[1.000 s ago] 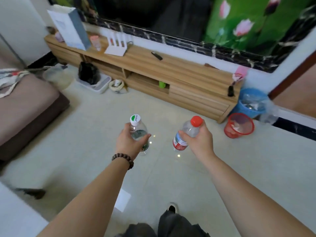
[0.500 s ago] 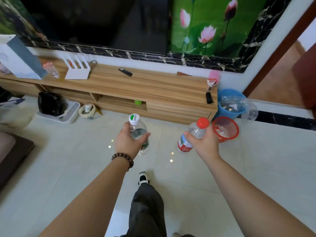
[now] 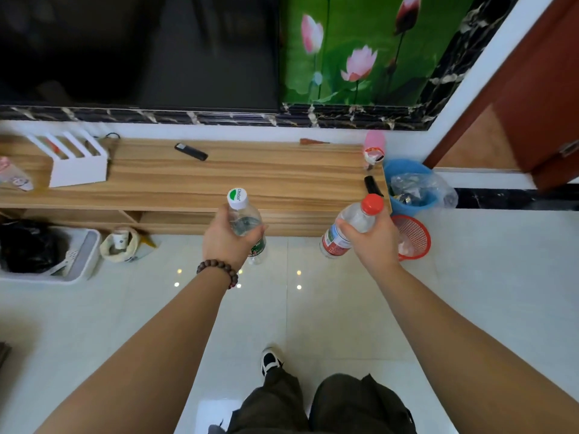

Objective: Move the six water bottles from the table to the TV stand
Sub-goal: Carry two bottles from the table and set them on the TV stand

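Before the TV stand [image 3: 219, 180], hands grip bottles: left hand [image 3: 224, 242] hides green-capped bottle [image 3: 242, 214], right hand [image 3: 372, 242] red-capped bottle [image 3: 351, 227]

Home living room, we record: dark television [image 3: 138, 51] upper left; long wooden TV stand [image 3: 250, 180] beneath; lotus mural [image 3: 360, 48] upper centre; pale tiled floor [image 3: 470, 277]; blue bin [image 3: 407, 186] centre right.

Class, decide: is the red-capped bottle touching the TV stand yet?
Apart. The head view shows the red-capped bottle held tilted in the right hand above the floor, short of the TV stand.
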`<state>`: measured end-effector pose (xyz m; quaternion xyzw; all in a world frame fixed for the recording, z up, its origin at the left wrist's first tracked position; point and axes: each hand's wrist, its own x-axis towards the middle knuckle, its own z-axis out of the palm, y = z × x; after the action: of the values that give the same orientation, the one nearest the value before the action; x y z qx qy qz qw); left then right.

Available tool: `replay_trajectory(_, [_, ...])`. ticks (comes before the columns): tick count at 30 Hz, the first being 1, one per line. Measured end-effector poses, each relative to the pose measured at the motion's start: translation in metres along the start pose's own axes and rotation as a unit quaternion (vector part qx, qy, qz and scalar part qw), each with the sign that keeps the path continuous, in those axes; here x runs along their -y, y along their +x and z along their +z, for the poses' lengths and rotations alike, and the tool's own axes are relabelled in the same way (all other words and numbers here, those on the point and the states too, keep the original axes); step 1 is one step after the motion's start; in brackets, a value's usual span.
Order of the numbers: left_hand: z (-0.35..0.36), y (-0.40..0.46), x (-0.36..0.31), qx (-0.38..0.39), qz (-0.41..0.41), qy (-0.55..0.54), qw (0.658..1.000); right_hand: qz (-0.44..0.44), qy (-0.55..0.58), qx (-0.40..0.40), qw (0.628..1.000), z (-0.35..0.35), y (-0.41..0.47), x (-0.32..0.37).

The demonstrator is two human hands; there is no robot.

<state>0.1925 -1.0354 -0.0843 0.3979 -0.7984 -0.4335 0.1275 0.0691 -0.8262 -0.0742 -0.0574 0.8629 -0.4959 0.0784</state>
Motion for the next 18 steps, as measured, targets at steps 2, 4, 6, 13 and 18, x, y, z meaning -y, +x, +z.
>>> replay_trajectory(2, [0.004,0.02,-0.006,0.005,0.007,0.008,1.0,0.0,-0.008,-0.01,1.0,0.005,0.017,0.003])
replay_trajectory(4, [0.011,0.04,-0.01,0.013,0.009,0.012,1.0,0.005,-0.013,-0.016,1.0,0.009,0.035,0.004])
replay_trajectory(6, [0.021,0.061,-0.014,0.021,0.006,0.009,1.0,0.008,-0.007,-0.018,1.0,0.013,0.056,0.003])
replay_trajectory(13, [0.069,0.136,-0.042,0.046,0.004,0.017,0.999,0.027,0.006,-0.011,1.0,0.023,0.141,-0.004])
replay_trajectory(18, [0.109,0.202,-0.08,0.046,0.0,0.036,0.998,0.043,0.027,0.002,0.999,0.031,0.221,-0.01])
